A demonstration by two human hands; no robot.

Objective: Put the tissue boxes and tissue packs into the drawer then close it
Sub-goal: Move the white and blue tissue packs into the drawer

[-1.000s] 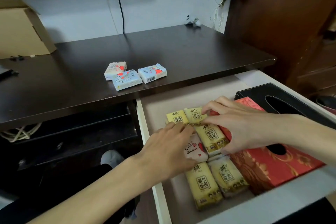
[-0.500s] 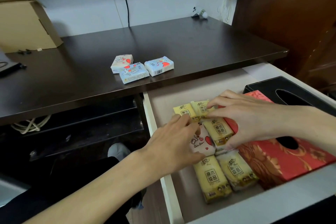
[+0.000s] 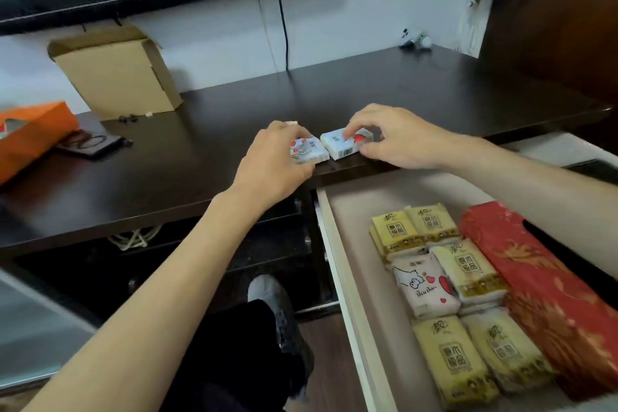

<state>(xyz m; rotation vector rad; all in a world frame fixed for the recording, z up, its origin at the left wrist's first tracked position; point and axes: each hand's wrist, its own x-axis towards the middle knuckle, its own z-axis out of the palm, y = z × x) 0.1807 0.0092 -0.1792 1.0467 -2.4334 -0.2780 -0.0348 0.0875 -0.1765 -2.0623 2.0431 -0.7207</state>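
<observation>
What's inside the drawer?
The drawer holds yellow tissue packs, one white pack with hearts and a red tissue box. Whatever lies beneath them is covered.

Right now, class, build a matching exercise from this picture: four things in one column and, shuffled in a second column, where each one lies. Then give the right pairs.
Things
1. red tissue box
2. cardboard box
3. white pack with the bear and hearts
4. barcoded blue pack

Places
A. on the dark tabletop, under the right hand
B. in the drawer, among yellow packs
C. along the drawer's right side
D. at the back of the tabletop, by the wall

Pairs: 1-C, 2-D, 3-B, 4-A
</observation>
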